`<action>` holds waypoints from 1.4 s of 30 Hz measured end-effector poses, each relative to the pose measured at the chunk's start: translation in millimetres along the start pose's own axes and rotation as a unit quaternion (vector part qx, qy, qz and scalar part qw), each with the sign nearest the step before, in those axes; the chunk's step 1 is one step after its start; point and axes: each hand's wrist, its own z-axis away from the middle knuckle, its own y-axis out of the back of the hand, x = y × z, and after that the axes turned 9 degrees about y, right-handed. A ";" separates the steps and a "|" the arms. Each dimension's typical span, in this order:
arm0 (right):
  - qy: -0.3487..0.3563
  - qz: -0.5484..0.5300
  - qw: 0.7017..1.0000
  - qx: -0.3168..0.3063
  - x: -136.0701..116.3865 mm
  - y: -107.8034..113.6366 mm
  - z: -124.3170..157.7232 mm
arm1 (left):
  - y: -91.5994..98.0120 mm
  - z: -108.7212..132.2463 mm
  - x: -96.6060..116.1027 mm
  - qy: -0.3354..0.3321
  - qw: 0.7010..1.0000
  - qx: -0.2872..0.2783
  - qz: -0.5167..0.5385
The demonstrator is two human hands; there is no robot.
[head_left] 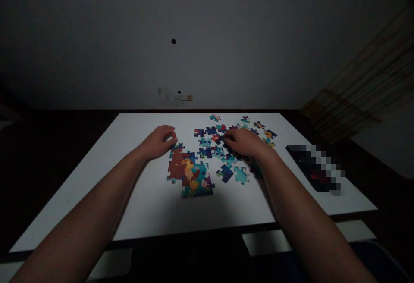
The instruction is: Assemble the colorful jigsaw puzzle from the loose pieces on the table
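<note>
From the head view, the left hand (158,142) sits loosely curled, fingertips at the top edge of a joined patch of jigsaw puzzle (190,174), bright with a bird and leaves, just below and right of that hand. The right hand (245,142) rests cupped over scattered loose pieces (205,152) on a white table (97,196). Whether either hand grips a piece cannot be told.

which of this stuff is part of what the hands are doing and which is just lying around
In use: left hand; right hand; joined jigsaw section; loose puzzle pieces

Just lying about: dark flat object, blurred out; wall socket plate

The white table top only carries the puzzle.
</note>
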 end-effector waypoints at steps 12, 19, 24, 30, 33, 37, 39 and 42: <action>-0.013 0.005 1.000 0.003 -8.6 -4.0 -2.7 | 2.6 4.4 0.2 0.031 1.000 -0.004 0.003; 0.077 -0.001 0.996 0.040 -24.5 -8.9 -5.9 | 2.2 3.4 2.2 0.019 1.000 0.001 0.003; 0.109 -0.004 0.993 0.052 -29.2 -22.8 -10.9 | 1.5 1.7 1.5 0.012 1.000 0.006 0.002; 0.095 0.017 0.993 0.067 -41.0 -41.6 -20.6 | 0.2 1.9 1.1 0.011 1.000 0.004 0.002; 0.079 0.001 0.995 0.065 -44.9 -47.9 -26.4 | -0.2 2.0 1.8 0.006 1.000 0.002 0.001; 0.066 -0.035 0.996 0.059 -44.5 -51.4 -31.1 | 0.7 2.8 3.6 0.001 1.000 -0.010 -0.003; 0.069 -0.049 0.995 0.059 -44.3 -51.3 -31.1 | 0.9 3.5 4.2 0.002 1.000 -0.010 -0.002; 0.076 -0.068 0.992 0.067 -45.9 -49.9 -29.3 | -0.2 3.8 4.1 0.005 1.000 -0.007 0.001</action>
